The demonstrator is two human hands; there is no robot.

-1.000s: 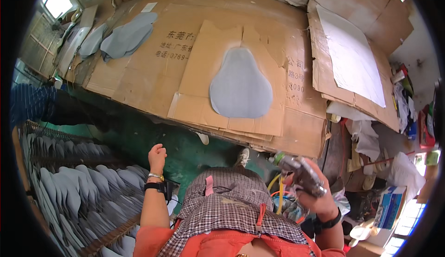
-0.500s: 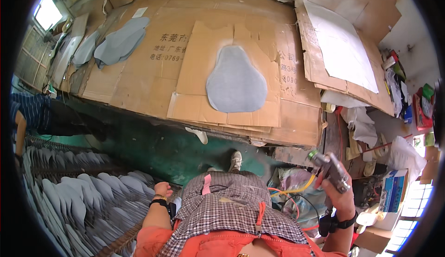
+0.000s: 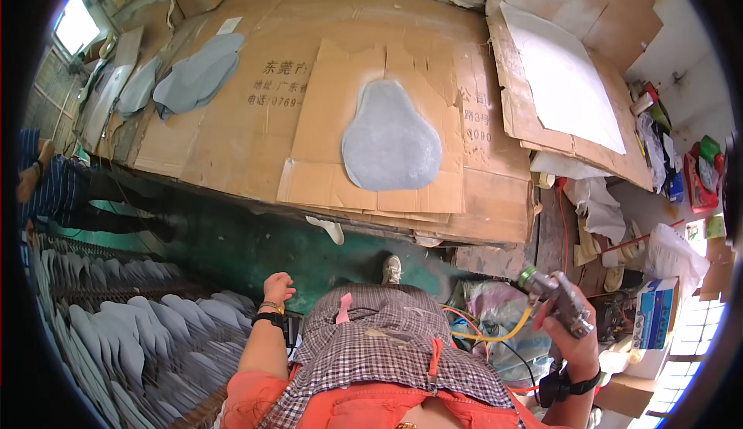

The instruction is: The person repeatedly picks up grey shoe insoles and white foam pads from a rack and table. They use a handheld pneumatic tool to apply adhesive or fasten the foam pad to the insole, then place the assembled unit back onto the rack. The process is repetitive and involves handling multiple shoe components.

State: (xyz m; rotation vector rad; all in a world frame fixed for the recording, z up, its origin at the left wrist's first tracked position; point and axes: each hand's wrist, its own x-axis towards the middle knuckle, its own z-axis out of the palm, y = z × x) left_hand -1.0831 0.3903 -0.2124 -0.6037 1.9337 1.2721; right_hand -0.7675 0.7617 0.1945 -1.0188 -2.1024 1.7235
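A: What's taking up the most room?
B: The cardboard-covered tabletop [image 3: 217,143] is stretching across the upper half of the frame. Rows of grey pieces [image 3: 120,332] are crowding the lower left, and a checked apron [image 3: 379,355] is filling the lower middle.
A: After those?
B: A cardboard sheet [image 3: 317,135] is lying mid-tabletop, and a grey pear-shaped piece [image 3: 392,139] is resting flat on it, slightly above the frame's centre, narrow end pointing upward.
A: And the spray gun [image 3: 570,307]?
B: It's showing at lower right; the right hand [image 3: 576,348] is wrapping around it.
A: The left hand [image 3: 279,288]?
B: Hovering left of the apron, fingers curling loosely; whether they're pressing together, I can't tell.
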